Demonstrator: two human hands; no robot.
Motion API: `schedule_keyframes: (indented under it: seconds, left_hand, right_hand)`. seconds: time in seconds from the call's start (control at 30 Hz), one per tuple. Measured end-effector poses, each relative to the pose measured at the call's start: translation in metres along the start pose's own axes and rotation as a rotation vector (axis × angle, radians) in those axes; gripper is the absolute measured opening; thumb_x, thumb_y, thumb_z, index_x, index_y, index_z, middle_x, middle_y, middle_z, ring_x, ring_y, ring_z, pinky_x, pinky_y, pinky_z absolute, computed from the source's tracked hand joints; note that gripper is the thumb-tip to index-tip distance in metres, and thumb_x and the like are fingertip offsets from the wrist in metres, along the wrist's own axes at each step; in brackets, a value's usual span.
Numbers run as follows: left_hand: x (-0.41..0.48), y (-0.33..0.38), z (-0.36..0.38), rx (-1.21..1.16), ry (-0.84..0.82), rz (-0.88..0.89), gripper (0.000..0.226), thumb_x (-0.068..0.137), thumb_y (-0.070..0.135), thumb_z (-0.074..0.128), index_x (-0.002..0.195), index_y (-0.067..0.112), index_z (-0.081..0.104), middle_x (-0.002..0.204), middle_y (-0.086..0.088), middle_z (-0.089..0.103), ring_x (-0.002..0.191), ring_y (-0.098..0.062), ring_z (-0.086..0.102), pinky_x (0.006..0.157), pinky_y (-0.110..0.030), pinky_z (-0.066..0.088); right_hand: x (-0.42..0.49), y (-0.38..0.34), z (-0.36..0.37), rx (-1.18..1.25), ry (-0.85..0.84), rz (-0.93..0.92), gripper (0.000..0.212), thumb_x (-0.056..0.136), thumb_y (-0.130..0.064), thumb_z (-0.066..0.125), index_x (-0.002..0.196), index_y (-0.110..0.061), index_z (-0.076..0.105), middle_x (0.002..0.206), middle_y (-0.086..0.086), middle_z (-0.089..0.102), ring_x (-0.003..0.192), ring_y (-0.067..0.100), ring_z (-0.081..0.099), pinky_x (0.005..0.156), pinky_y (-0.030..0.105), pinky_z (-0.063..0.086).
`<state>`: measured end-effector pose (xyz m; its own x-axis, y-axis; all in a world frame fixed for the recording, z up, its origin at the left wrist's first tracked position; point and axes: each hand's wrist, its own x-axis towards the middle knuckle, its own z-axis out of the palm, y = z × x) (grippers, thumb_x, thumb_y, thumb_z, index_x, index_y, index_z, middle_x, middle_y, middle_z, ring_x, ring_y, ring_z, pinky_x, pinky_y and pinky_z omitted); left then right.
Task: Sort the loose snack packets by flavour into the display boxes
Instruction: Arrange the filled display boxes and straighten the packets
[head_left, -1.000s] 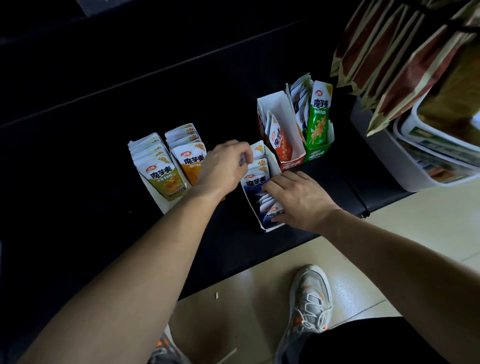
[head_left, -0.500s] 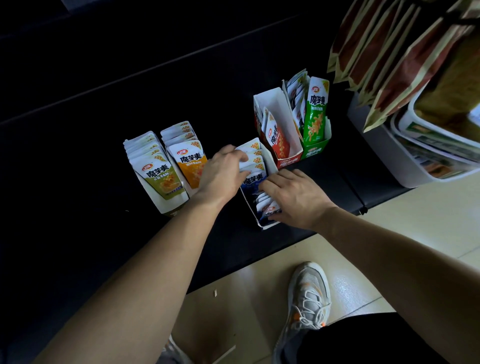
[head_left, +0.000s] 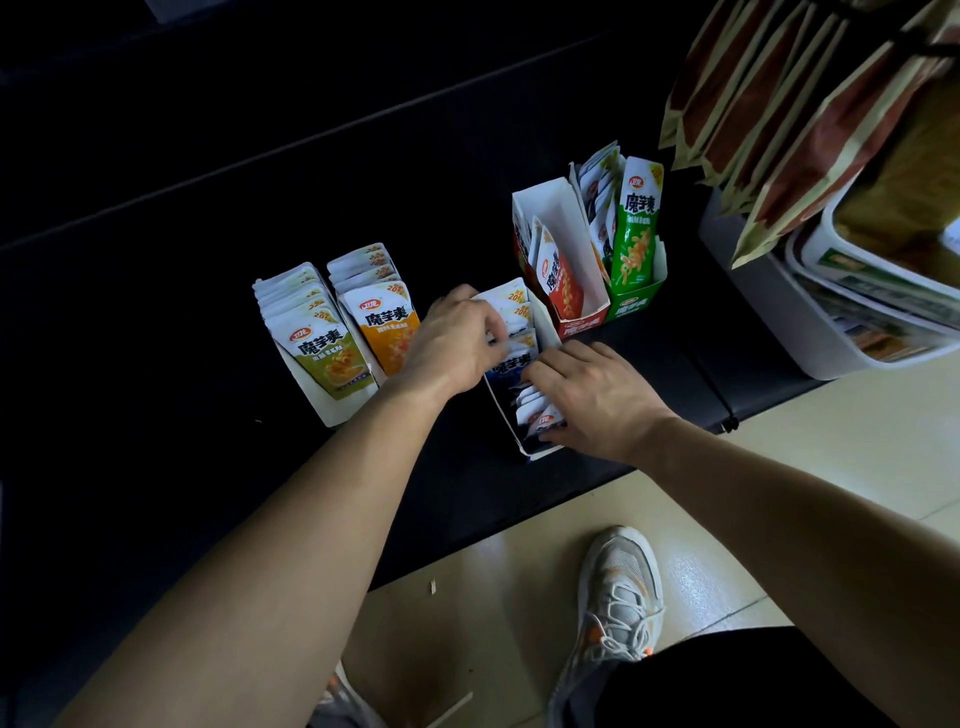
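Note:
Several display boxes stand on a black bench. A white box in the middle holds blue snack packets. My left hand has its fingers curled round the upright blue packets at the back of that box. My right hand lies over the packets at the box's front, fingers pressing them down. To the left stand rows of yellow-green packets and orange packets. Behind are a red box with red packets and a green box with a green packet.
The bench's front edge runs diagonally, with beige floor tiles and my grey shoe below it. White tubs and hanging brown paper bags crowd the right side. The bench's left and back parts lie in darkness.
My left hand slid a little right and curled tighter over the upright blue packets. My right hand stays on the front packets. The camera has shifted slightly.

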<state>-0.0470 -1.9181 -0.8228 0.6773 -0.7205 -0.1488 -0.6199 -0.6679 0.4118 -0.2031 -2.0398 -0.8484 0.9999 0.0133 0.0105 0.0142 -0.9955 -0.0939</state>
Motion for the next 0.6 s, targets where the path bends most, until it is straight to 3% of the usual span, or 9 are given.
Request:
schedule_keyframes:
  seconds: [0.17,0.27,0.47,0.53,0.6]
  left_hand:
    - [0.002,-0.007,0.006,0.111,-0.060,0.005,0.035,0.088,0.037,0.073,0.120,0.025,0.071,0.145,-0.003,0.042,0.128,-0.027,0.044,0.104,-0.040,0.042]
    - [0.001,-0.011,0.007,0.027,0.005,0.002,0.024,0.089,0.036,0.071,0.109,0.024,0.076,0.139,-0.002,0.050,0.121,-0.027,0.050,0.098,-0.037,0.045]
    - [-0.006,-0.012,0.011,-0.035,0.075,0.095,0.021,0.094,0.029,0.067,0.105,0.015,0.077,0.150,-0.001,0.044,0.130,-0.024,0.047,0.105,-0.032,0.040]
    - [-0.005,-0.011,0.007,-0.086,0.090,0.119,0.021,0.094,0.027,0.067,0.105,0.012,0.076,0.144,-0.002,0.050,0.125,-0.023,0.052,0.100,-0.030,0.042]
    - [-0.004,-0.008,0.001,-0.151,0.123,0.148,0.019,0.095,0.024,0.066,0.103,0.009,0.074,0.124,-0.004,0.062,0.109,-0.021,0.060,0.087,-0.027,0.044]
  right_hand:
    - [0.000,0.000,-0.001,0.003,-0.002,0.003,0.072,0.059,-0.045,0.091,0.117,-0.017,0.059,0.117,0.005,0.064,0.103,0.029,0.061,0.084,0.044,0.053]
    - [-0.001,-0.001,-0.001,0.000,-0.002,0.008,0.071,0.060,-0.045,0.091,0.117,-0.017,0.059,0.117,0.005,0.064,0.102,0.028,0.061,0.084,0.043,0.052]
    - [0.002,-0.001,-0.002,-0.020,-0.009,0.002,0.069,0.061,-0.047,0.090,0.115,-0.018,0.058,0.112,0.003,0.064,0.100,0.027,0.060,0.083,0.042,0.050]
    - [0.004,-0.001,-0.003,-0.029,-0.015,0.002,0.069,0.062,-0.049,0.089,0.116,-0.019,0.057,0.113,0.003,0.064,0.102,0.027,0.060,0.085,0.042,0.050]
    - [0.006,-0.001,-0.003,-0.035,-0.014,0.011,0.070,0.061,-0.049,0.088,0.116,-0.019,0.057,0.112,0.002,0.064,0.102,0.026,0.060,0.087,0.042,0.049]
